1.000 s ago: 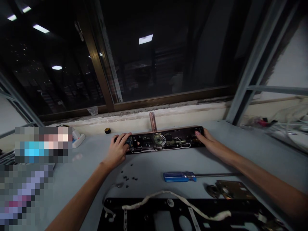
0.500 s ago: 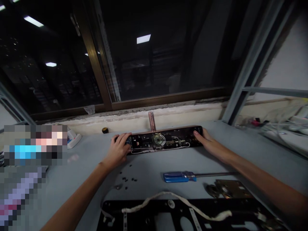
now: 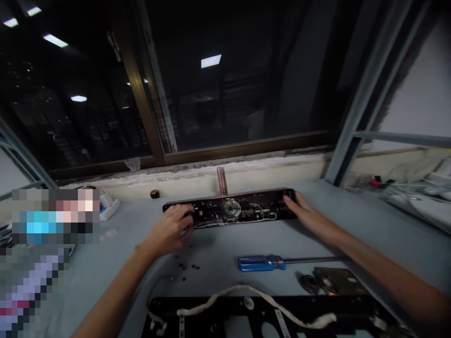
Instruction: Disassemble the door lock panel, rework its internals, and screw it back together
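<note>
A long copper-edged door-lock body [image 3: 229, 210] lies open side up across the far part of the grey table, its handle stub [image 3: 221, 181] sticking up behind it. My right hand [image 3: 305, 213] rests against its right end with the fingers stretched along the casing. My left hand [image 3: 171, 231] hovers just in front of its left end, fingers curled, with nothing visible in them. Small black screws [image 3: 188, 266] lie scattered below that hand.
A blue-handled screwdriver [image 3: 262, 263] lies mid-table. A brass plate [image 3: 334, 280] sits to its right. A black lock panel [image 3: 268, 317] with a white sleeved cable [image 3: 246, 293] fills the near edge. A window sill [image 3: 211, 171], a metal frame post [image 3: 355, 122] and cables at right border the table.
My left hand has come off the lock body's left end and drawn back toward me, fingers curling. The right hand stays on the right end.
</note>
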Action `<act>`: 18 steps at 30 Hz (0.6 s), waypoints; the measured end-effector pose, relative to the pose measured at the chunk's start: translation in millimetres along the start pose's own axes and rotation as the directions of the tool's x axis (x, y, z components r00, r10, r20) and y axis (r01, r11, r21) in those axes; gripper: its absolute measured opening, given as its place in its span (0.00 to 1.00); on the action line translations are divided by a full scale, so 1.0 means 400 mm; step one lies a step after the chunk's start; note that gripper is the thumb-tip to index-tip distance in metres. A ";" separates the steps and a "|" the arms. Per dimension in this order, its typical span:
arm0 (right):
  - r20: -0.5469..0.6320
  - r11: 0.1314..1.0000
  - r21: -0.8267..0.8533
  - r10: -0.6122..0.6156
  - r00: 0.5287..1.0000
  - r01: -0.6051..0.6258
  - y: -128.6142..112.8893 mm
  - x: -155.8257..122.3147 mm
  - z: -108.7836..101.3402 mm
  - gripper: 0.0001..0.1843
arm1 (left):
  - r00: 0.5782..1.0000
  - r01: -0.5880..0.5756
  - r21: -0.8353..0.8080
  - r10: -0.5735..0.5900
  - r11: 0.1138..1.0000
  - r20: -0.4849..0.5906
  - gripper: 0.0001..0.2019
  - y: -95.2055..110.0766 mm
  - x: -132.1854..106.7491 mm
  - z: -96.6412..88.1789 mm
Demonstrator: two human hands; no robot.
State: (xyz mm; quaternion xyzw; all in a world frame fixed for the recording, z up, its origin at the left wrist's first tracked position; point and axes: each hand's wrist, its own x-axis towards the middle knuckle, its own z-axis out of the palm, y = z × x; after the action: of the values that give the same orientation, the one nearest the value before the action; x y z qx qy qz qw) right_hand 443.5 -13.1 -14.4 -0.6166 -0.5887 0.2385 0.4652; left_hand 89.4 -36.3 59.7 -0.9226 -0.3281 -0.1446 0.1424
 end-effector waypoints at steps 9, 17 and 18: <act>0.030 0.998 0.041 -0.055 0.998 0.053 -0.001 0.006 0.002 0.26 | 0.819 0.426 0.005 -0.388 0.905 0.422 0.13 0.081 0.113 -0.010; 0.026 0.993 0.072 -0.094 0.995 0.092 -0.002 0.013 0.004 0.25 | 0.739 0.532 0.218 -0.575 0.818 0.352 0.16 0.157 0.199 0.071; 0.024 0.993 0.073 -0.098 0.995 0.096 -0.002 0.013 0.004 0.25 | 0.737 0.536 0.227 -0.582 0.813 0.344 0.16 0.164 0.204 0.075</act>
State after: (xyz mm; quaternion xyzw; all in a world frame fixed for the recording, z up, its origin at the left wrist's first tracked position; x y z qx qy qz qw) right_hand 442.8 -7.7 -13.1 -0.5669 -0.6154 0.2450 0.4898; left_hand 197.6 -28.4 50.6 -0.7810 -0.6195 0.0286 0.0742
